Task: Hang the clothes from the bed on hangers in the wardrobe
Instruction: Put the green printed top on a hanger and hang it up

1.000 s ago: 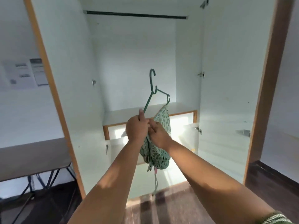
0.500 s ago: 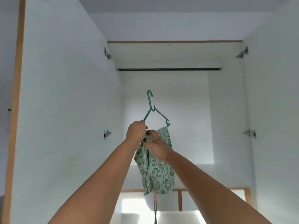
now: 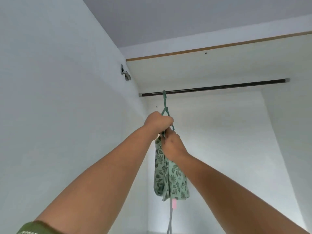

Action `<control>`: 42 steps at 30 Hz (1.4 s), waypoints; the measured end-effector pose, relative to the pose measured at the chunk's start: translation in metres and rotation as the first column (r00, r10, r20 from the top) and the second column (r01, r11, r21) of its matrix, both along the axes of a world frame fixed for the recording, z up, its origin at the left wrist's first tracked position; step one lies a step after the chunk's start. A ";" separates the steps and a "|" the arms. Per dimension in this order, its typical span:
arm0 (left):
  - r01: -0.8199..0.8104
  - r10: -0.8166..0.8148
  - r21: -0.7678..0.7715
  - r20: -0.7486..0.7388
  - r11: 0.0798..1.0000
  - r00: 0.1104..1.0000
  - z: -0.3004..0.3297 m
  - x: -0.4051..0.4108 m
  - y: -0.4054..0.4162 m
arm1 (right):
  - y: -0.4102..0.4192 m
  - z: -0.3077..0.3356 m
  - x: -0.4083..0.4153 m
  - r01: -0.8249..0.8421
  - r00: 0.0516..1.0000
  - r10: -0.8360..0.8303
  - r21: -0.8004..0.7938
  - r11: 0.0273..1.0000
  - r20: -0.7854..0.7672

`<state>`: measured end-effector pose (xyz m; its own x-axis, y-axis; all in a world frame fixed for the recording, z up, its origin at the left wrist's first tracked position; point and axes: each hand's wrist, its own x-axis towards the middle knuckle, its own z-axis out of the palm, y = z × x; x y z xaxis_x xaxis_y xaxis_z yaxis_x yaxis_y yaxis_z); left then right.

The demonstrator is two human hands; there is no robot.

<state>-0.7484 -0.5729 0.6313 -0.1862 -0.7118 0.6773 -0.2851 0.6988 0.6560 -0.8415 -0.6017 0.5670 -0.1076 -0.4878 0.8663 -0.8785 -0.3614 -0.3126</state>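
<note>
- The open wardrobe door (image 3: 59, 98) fills the 9 o'clock side of the view, with its hinge (image 3: 125, 75) near the top corner, at about 11 o'clock from the hands.
- The left hand (image 3: 157, 122) is raised, fingers curled into a fist round the lower part of the green hanger (image 3: 164, 107), just under its neck. From this hand the hook lies at about 12 o'clock, close above.
- The hanger's long axis runs nearly straight up, 6 to 12 o'clock, and its hook meets the dark rail (image 3: 214, 87) close to the rail's left end. Whether the hook is fully over the rail or only touching its front I cannot tell.
- The right hand (image 3: 173, 147) sits just below and slightly to the 4 o'clock side of the left, touching it. Its fingers are closed, pinching the top of the leaf-print garment (image 3: 168, 176) against the hanger.
- The garment hangs bunched straight down toward 6 o'clock from both hands, with a grey strap (image 3: 169, 222) and a pink tag (image 3: 174, 203) trailing beneath.
- The rail itself runs from about 9 o'clock up toward 2 o'clock across the wardrobe, so it crosses the hanger's axis.
- Judgement: the left hand is the nearer to the rail and would govern the seating of the hook; the move turns on that short upward gap.
</note>
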 end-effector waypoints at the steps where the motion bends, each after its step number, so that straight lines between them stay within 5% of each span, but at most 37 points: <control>1: -0.003 0.003 -0.018 -0.003 1.000 1.000 0.011 -0.002 -0.019 | -0.020 0.012 -0.004 -0.007 1.000 0.007 -0.015 1.000 0.024; 7: 0.070 -0.065 -0.134 0.037 0.988 0.997 0.061 -0.013 -0.138 | -0.128 0.063 -0.024 -0.009 0.999 0.012 -0.073 0.997 0.043; 12: 0.096 -0.098 -0.223 0.001 0.970 0.995 0.087 -0.021 -0.222 | -0.202 0.099 -0.035 0.001 0.996 -0.016 -0.168 0.986 -0.089; 22: -0.220 0.173 -0.508 -0.139 0.832 0.975 0.139 -0.045 -0.322 | -0.308 0.175 -0.053 -0.165 0.970 0.113 -0.240 0.957 -0.215; 33: -0.278 0.186 -0.447 -0.240 0.851 0.953 0.191 -0.054 -0.406 | -0.391 0.236 -0.055 -0.019 0.958 -0.037 -0.194 0.981 -0.285; 42: -0.333 0.254 -0.466 -0.226 0.820 0.940 0.165 -0.040 -0.425 | -0.420 0.193 -0.026 -0.147 0.986 0.121 -0.262 0.954 -0.113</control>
<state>-0.7883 -0.9979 0.7965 0.1074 -0.2828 0.9531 -0.4571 0.8373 0.3000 -0.8680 -1.0218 0.7605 0.0312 -0.2401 0.9702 -0.8368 -0.5371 -0.1060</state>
